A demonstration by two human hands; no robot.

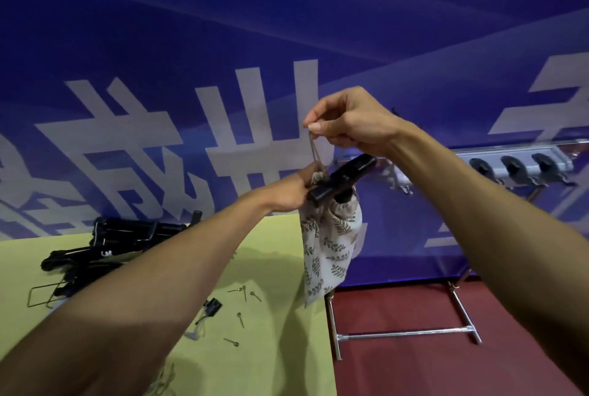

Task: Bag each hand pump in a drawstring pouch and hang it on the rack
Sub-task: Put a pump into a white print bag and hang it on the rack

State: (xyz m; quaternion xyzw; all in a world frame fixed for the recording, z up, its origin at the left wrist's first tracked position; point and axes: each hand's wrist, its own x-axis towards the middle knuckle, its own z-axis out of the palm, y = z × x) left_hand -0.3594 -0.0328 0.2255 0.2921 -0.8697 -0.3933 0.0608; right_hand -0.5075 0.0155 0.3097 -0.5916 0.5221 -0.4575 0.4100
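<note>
A leaf-print drawstring pouch (328,246) hangs in the air past the table's right edge. A black hand pump's handle (342,177) sticks out of its gathered mouth. My left hand (291,193) grips the pouch at the neck beside the handle. My right hand (347,123) is above it and pinches the tan drawstring (315,150), pulled taut upward. Behind my right arm, the grey rack (522,161) with round holders and hooks stands to the right.
A pile of black hand pumps (121,246) lies on the yellow-green table (280,348) at left. Several small needle fittings and a black clip (212,306) lie near the middle. The rack's metal legs (408,333) stand on the red floor. A blue banner fills the background.
</note>
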